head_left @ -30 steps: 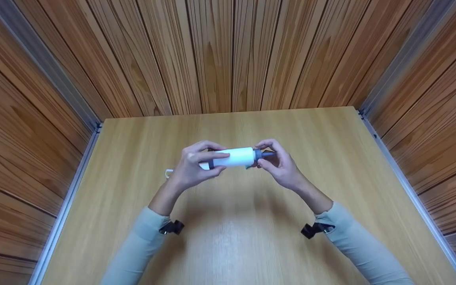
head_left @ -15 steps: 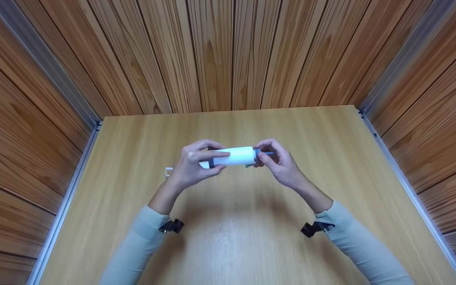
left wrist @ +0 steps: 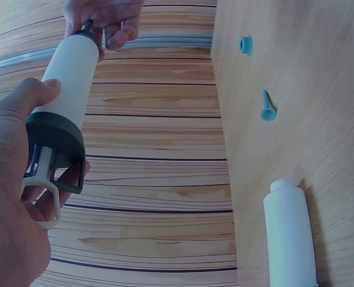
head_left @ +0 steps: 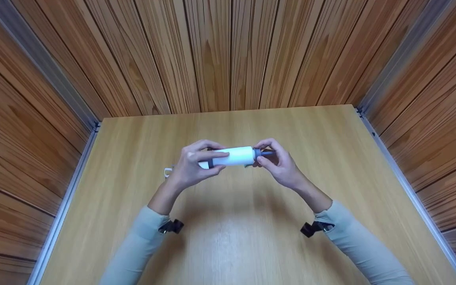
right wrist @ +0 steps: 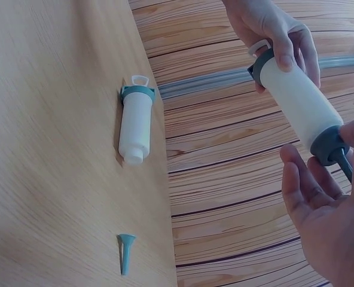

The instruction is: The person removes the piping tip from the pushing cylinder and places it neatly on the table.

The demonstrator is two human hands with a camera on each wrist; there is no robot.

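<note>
A white icing syringe [head_left: 236, 156] with dark end caps is held level above the table. My left hand [head_left: 194, 164] grips its rear end, the thumb on the barrel. In the left wrist view, its pale plunger handle [left wrist: 45, 197] sticks out by the palm. My right hand [head_left: 281, 168] pinches the dark collar [right wrist: 329, 145] at the front end between thumb and fingers. A thin dark nozzle [head_left: 267, 152] projects from that collar toward the right palm. The held syringe and the hands hide part of the table from the head view.
A second white syringe [right wrist: 136, 122], with a teal cap and no nozzle on its tip, lies on the wooden table [head_left: 228, 245]. A loose teal nozzle [left wrist: 268, 112] and a small teal ring [left wrist: 245, 45] lie beyond it. Wood-panelled walls [head_left: 212, 59] enclose the table.
My right thumb and fingers have shifted slightly on the collar, forward and then back. My left hand and the syringe have stayed nearly in place.
</note>
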